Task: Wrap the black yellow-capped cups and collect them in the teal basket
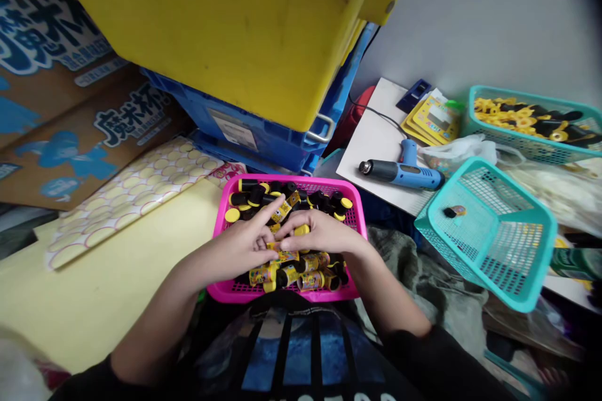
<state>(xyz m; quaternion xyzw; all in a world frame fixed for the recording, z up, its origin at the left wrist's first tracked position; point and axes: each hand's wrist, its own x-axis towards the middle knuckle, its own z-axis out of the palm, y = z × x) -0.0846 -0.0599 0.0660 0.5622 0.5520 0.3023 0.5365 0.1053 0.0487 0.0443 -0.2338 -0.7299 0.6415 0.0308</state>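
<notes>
A big yellow bin (202, 31) leans over a blue crate (254, 131) at the back, with printed cardboard (79, 113) to the left. A pale yellow sheet (108, 288) spreads out at the lower left, and a sheet with a scale pattern (136, 200) lies on it.

To the right sit two teal baskets. The upper teal basket (517, 95) is full of yellow rings (508, 114) and black bits, while the tilted teal basket (470, 185) holds one small tube (454, 211). A blue heat gun (399, 174) lies on a white board (371, 150), near some yellow cards (435, 119).

In the middle, a pink basket (286, 178) is heaped with small tubes (310, 280) — black and yellow, some with yellow labels. They fill the basket from back to front. They look light and stiff, and their round sides may roll, so the middle of the body looks like the best place to pinch one.

The left hand (239, 247) is half open over the pile, its fingers reaching into the tubes. The right hand (320, 232) curls close beside it, fingers on a yellow cap — I cannot tell if either hand has a firm hold.
</notes>
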